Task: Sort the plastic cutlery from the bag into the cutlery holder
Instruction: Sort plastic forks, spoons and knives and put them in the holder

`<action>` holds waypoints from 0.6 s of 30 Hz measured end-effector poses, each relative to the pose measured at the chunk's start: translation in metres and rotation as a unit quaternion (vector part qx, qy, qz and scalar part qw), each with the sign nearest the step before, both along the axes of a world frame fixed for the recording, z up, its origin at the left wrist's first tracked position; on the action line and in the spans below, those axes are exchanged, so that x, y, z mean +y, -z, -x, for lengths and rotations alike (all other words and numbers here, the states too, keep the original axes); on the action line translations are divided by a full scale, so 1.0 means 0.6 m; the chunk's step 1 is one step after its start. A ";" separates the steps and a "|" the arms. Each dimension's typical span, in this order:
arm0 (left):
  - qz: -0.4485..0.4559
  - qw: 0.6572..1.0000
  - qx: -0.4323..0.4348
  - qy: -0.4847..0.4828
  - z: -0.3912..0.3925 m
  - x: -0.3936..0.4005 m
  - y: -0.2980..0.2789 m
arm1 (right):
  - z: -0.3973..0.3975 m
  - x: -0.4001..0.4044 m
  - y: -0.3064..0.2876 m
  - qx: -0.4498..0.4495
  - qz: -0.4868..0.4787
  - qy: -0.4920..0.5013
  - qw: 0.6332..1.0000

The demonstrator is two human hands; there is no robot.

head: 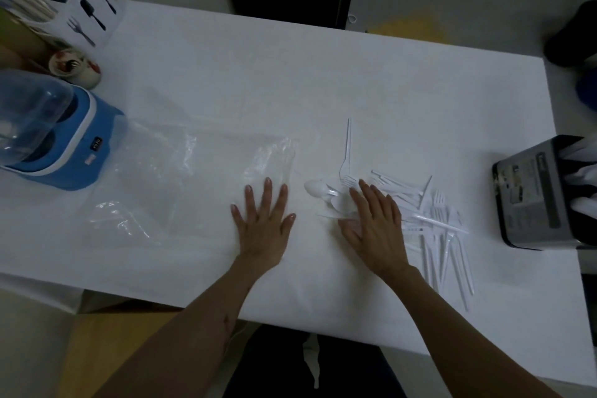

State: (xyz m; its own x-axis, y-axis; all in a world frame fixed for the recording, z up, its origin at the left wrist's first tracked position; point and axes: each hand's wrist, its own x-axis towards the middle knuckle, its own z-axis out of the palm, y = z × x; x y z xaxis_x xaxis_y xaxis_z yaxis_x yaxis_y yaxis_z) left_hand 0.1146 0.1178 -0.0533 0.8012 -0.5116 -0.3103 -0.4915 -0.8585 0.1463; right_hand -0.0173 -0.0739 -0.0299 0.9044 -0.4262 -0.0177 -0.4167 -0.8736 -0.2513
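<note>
White table [323, 90] fills the view. Left hand [263, 223] lies flat, fingers spread, on the edge of the emptied bag [193, 178]. Right hand [376, 229] rests flat, holding nothing, on the loose cutlery [429, 220]. Holder [536, 194] sits at the right edge with some white pieces already in it. Most sorting seems left.

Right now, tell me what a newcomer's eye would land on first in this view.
The two hands come first: the left hand lies flat on the edge of the clear plastic bag, the right hand rests on a heap of white plastic cutlery spilled over the white table. Next, the blue appliance at the left edge and the grey cutlery holder at the right edge.
</note>
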 end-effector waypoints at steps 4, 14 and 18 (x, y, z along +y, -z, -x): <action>0.017 1.000 -0.016 -0.019 -0.016 -0.007 -0.001 | 0.012 -0.005 0.016 0.023 0.010 -0.018 1.000; 0.010 0.999 -0.030 -0.013 -0.055 -0.027 -0.007 | 0.031 -0.026 0.001 -0.017 -0.037 -0.035 0.999; 0.123 0.990 -0.035 0.065 0.021 -0.053 -0.031 | 0.087 -0.069 -0.023 -0.081 -0.031 0.046 0.995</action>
State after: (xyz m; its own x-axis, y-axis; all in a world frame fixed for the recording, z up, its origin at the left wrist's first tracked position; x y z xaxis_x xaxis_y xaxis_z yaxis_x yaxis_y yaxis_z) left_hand 0.1017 0.0859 -0.0347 0.7394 -0.6643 -0.1094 -0.6114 -0.7306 0.3039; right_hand -0.0695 -0.1150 -0.0160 0.8543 -0.5108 0.0962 -0.4446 -0.8140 -0.3738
